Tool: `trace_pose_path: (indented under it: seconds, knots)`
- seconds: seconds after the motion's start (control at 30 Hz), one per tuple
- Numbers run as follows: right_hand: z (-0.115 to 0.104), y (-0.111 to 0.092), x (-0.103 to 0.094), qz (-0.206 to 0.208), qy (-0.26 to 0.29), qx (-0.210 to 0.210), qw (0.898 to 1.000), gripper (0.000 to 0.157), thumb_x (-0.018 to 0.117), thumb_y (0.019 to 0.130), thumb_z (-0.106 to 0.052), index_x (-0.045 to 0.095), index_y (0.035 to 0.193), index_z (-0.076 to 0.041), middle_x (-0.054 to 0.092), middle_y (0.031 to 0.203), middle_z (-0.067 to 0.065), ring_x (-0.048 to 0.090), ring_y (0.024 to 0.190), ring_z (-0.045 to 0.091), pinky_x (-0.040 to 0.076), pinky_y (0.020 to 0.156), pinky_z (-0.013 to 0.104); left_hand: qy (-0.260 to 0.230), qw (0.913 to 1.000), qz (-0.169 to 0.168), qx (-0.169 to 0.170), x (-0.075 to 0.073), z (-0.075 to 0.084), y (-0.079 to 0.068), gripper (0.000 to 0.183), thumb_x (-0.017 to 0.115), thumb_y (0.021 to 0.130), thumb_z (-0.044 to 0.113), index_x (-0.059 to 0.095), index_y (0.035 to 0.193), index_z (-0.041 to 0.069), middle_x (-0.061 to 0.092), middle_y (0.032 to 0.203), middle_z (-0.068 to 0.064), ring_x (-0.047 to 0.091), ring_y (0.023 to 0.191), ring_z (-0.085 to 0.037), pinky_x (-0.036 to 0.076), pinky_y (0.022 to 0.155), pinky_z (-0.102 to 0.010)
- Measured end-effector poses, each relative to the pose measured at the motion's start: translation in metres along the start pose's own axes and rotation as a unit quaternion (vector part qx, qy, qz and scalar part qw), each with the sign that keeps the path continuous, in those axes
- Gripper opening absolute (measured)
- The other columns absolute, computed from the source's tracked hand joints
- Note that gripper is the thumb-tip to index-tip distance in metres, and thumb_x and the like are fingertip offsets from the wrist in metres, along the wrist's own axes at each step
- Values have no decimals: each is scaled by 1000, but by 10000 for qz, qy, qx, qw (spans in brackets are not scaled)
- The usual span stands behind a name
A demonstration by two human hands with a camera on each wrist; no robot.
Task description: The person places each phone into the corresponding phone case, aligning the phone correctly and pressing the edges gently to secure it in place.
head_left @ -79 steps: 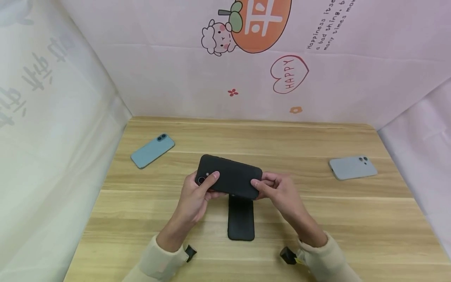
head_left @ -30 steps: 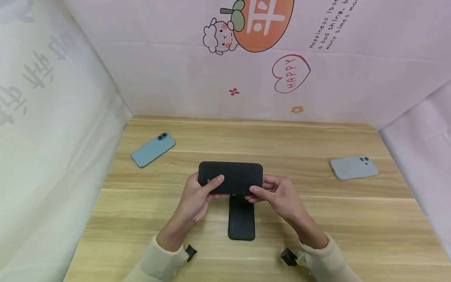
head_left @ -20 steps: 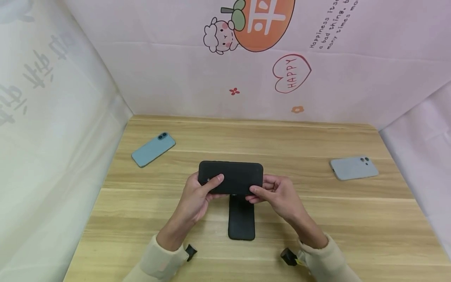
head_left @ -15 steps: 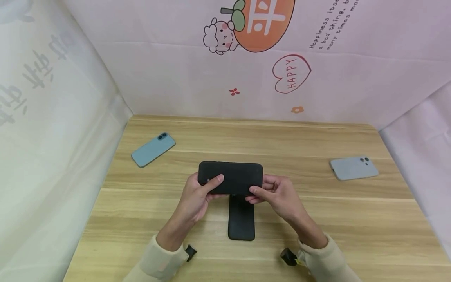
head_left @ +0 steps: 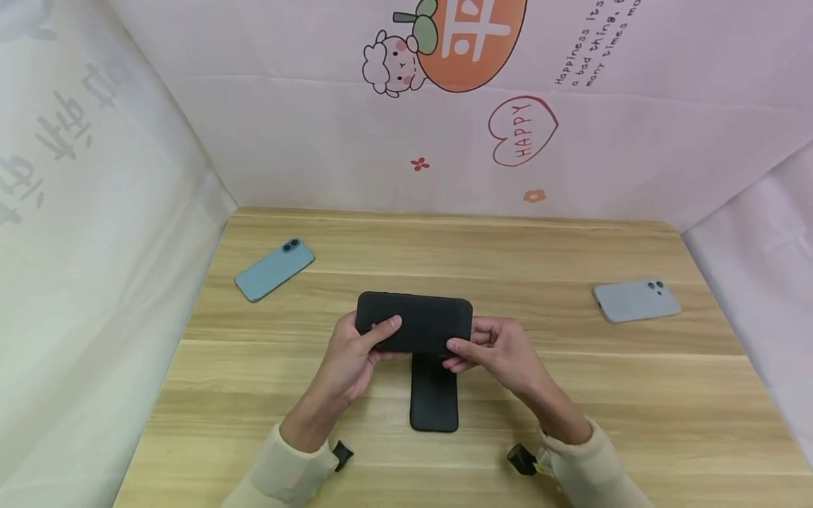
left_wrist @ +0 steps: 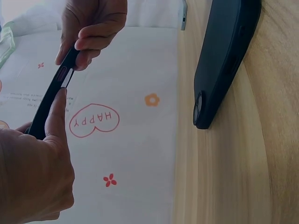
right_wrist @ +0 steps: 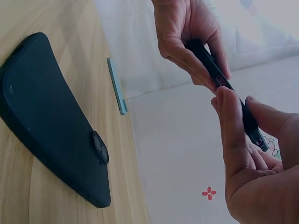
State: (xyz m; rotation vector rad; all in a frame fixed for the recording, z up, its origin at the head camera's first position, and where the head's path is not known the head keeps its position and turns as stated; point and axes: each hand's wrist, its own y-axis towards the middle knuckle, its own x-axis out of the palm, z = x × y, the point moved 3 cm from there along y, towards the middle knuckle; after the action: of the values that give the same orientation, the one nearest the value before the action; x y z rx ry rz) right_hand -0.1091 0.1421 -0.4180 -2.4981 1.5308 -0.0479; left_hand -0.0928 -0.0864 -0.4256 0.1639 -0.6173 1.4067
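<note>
In the head view, a phone in a black case (head_left: 416, 321) is held sideways above the table by both hands. My left hand (head_left: 349, 360) grips its left end, thumb across the back and fingers underneath. My right hand (head_left: 502, 353) pinches the lower right corner between thumb and fingers. Both wrist views show the held phone edge-on; in the left one a pale strip shows along its edge, near a fingertip. Below it a second black-cased phone (head_left: 435, 402) lies on the table, its upper end covered; its round camera ring (right_wrist: 99, 147) shows in the right wrist view.
A light blue phone (head_left: 275, 271) lies back down at the left rear of the wooden table (head_left: 254, 395). Towards the right edge is a pale grey-blue phone (head_left: 636, 301). Printed white cloth (head_left: 305, 141) walls the table at the back and both sides.
Since the oldest frame, the held phone has turned closer to level and tipped, and its camera ring no longer shows. Over the last second it tilts only slightly; both hands keep their hold.
</note>
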Motion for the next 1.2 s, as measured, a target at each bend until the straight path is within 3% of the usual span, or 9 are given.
trace_pose_path:
  seconds: [0.13,0.3,0.4,0.5,0.63,0.73,1.0,1.2]
  knots:
    - [-1,2,-4,131,-566,104,9983,31,75,94,-22,70,113,1,79,93,13,77,81,30,64,75,34,64,9999,-91,-17,-3,1,-1,37,62,98,0,50,132,-5,66,116,-7,73,104,-20,63,82,-47]
    - [-6,5,-9,300,-1222,-28,9921,23,77,92,-25,74,107,-8,77,89,4,67,72,12,54,62,24,520,9973,-454,-266,-5,-2,-2,37,66,96,3,54,130,-6,69,114,-5,73,103,-18,63,85,-39]
    - [-7,7,-6,-11,-1559,-136,9877,22,78,91,-23,75,108,-10,77,90,5,66,70,10,52,59,22,888,9927,-717,-403,-7,-6,-1,38,68,95,6,55,129,-7,70,114,-5,73,103,-17,62,88,-37]
    - [-7,8,2,-599,-1780,-278,9818,22,78,91,-21,75,109,-9,77,90,5,69,73,8,56,62,22,1217,9860,-994,-558,-11,-9,-1,38,69,94,6,57,127,-9,70,114,-7,72,101,-17,63,87,-37]
    - [-6,10,18,-1357,-1921,-507,9706,19,76,92,-19,73,108,-9,75,85,2,67,71,4,57,63,22,1800,9691,-1444,-869,-14,-12,-1,36,71,93,8,61,123,-9,72,111,-11,72,95,-18,63,82,-35]
    - [-3,11,26,-1505,-1987,-549,9669,14,76,93,-19,73,104,-11,74,81,0,64,67,3,55,61,21,2053,9596,-1627,-1029,-16,-14,-2,35,72,93,11,63,122,-8,73,110,-13,72,94,-18,63,82,-34]
    - [4,15,35,-966,-1545,-164,9831,15,77,91,-17,70,96,-5,74,81,7,66,70,8,55,63,21,2082,9610,-1454,-1097,-25,-6,-1,45,76,91,13,59,130,-2,72,113,-12,73,95,-19,63,82,-37]
    - [16,18,44,-662,-928,269,9931,20,71,96,-15,65,106,2,75,83,11,64,70,7,59,65,24,2055,9601,-1500,-1160,-38,0,1,57,70,96,6,43,145,-2,72,121,-24,75,102,-24,63,86,-43]
